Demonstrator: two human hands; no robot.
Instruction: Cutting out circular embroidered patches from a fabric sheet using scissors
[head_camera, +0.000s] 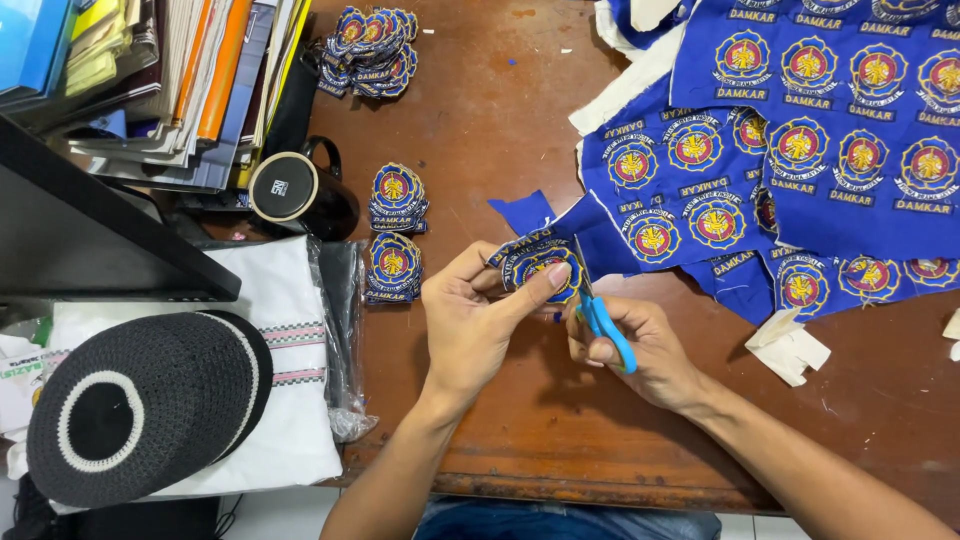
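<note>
While left hand (470, 310) fingers pinch patch (540, 265), right hand (640, 345) grips scissors (605, 325) at patch edge.

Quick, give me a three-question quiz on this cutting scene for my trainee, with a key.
1. True or false: the right hand holds blue-handled scissors.
2. Which does the left hand pinch? A) a loose white scrap B) an embroidered badge C) the black mug
3. Fill in: stacks of cut badges lie on the wooden table to the ____ of the left hand.

Key
1. True.
2. B; the black mug lies apart by the stacks, and the white scrap lies untouched by the blue badge cloth.
3. Left.
</note>
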